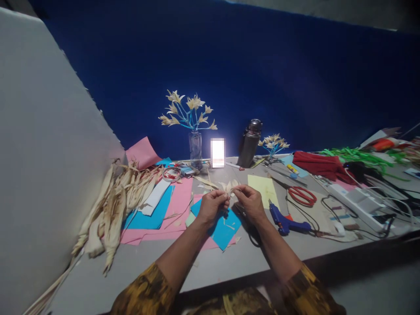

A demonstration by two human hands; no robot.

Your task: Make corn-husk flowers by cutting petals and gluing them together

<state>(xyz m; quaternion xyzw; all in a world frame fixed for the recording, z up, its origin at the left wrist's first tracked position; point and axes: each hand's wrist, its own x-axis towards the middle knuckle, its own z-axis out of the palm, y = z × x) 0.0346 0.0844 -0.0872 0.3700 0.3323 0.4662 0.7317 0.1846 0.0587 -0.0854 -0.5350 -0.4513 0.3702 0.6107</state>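
Between my two hands is a small pale flower point(227, 187) that looks made of dried corn husk, held above the middle of the table. My left hand point(212, 206) is closed, pinching the flower at its base. From the other side, the fingers of my right hand point(250, 200) pinch a petal or strip of it; the exact grip is too small to make out. A blue paper sheet point(226, 234) with husk scraps on it lies beneath my hands. Just right of my right hand rests a blue glue gun point(285, 222).
Dried corn husks point(113, 214) are heaped at the left beside pink paper point(182, 197). Husk flowers stand in a glass vase point(196, 151), near a dark flask point(250, 144). Red-handled scissors point(302, 196), a red cloth point(323, 166) and a white power strip point(357, 205) lie on the right.
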